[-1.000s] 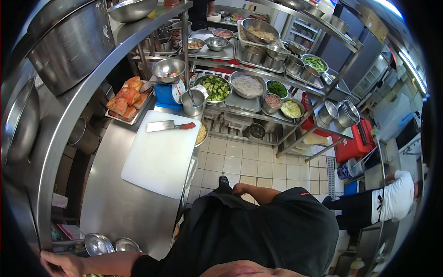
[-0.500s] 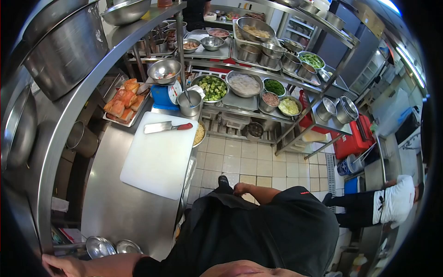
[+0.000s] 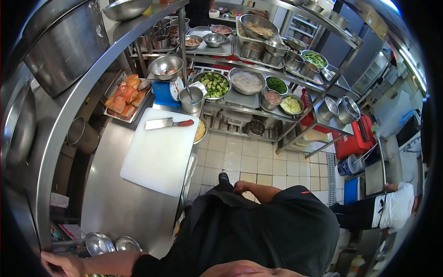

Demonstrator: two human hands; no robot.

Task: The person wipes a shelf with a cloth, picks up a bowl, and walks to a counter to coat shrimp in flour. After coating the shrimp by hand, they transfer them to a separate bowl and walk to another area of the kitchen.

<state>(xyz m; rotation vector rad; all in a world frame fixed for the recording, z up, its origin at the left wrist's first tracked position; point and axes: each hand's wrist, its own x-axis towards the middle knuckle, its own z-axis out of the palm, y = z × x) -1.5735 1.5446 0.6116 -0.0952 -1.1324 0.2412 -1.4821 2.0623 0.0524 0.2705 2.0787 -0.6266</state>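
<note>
My left hand (image 3: 64,264) is at the lower left beside the foot of the metal shelf frame (image 3: 44,207). Its fingers look apart, though the picture's edge cuts part of it off. Over the floor hangs my right hand (image 3: 241,186), fingers curled in, with nothing visible in them. A cleaver (image 3: 169,123) with a red handle lies flat at the top of the white cutting board (image 3: 157,157), apart from both hands. The board rests on a steel table (image 3: 124,203). Two metal bowls (image 3: 99,243) sit near my left forearm.
Browned meat pieces fill a tray (image 3: 124,99) beyond the board. A blue scale (image 3: 164,93) bears a metal bowl (image 3: 166,67). Bowls of cut green vegetables (image 3: 213,86) and pale food (image 3: 248,81) line the rack. A person in a white shirt (image 3: 399,207) stands at right.
The view has shifted slightly. The person in white at the right has moved a little, and their forearm now shows. My hands have barely moved; the cleaver and board stay put.
</note>
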